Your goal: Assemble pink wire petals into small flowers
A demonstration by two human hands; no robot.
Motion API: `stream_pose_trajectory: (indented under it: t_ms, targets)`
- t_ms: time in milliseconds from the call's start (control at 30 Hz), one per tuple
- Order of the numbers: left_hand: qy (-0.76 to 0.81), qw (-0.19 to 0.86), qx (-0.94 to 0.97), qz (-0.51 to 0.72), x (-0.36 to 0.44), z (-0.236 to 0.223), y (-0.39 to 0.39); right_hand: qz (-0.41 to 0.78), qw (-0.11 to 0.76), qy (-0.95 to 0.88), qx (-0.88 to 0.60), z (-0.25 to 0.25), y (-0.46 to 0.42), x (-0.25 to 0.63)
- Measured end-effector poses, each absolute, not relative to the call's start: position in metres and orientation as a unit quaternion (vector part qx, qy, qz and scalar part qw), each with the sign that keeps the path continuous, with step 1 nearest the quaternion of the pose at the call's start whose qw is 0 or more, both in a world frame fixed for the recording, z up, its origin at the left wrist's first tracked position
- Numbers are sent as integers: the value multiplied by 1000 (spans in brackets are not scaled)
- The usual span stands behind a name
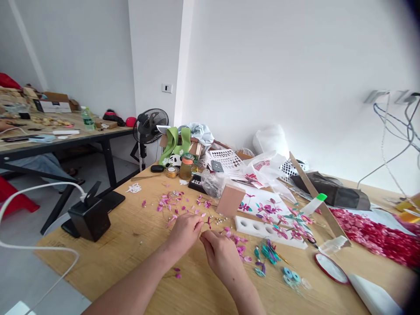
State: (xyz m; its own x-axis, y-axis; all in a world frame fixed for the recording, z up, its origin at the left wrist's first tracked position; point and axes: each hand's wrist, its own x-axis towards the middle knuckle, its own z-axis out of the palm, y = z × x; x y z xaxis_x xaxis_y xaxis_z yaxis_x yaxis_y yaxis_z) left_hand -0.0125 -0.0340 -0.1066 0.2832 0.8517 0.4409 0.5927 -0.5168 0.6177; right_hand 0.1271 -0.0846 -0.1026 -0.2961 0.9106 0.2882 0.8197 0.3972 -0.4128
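My left hand (184, 231) is closed in a pinch above the wooden table, its fingertips close to those of my right hand (221, 253). That hand is pinched shut too. What lies between the fingers is too thin or too hidden to make out. Just beyond the fingertips shows a small dark magenta petal piece (208, 223). Loose pink petals (169, 201) are scattered beyond my left hand, and more pink petals (241, 249) lie right beside my right hand. A small purple petal sprig (177, 272) rests between my forearms.
A white foam block with holes (252, 226) holds finished-looking pink flowers (269, 209). A pinkish box (230, 200) stands behind it. Teal thread (271, 252), bobbins (291, 275) and a round red-rimmed hoop (332, 268) lie right. A black cube device (90, 218) with white cable stands left.
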Motion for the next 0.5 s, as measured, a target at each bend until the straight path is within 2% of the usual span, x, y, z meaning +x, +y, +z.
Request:
stream_pose_trajectory:
  t_ms: [100,233,333,500]
  targets:
    - [410,107,842,334,-13,-109,-36,42,207,-817,-537,-100,-85,131]
    - [352,121,880,296,-14,-112,-36,68,230,-806,-541,-93,-83,143]
    - [295,179,892,291,-14,-111,-37,127,283,-786,-534,-88,-80,154]
    - [225,346,856,311,-11,-103,-43,286,357,-720,-521,-90,-74,167]
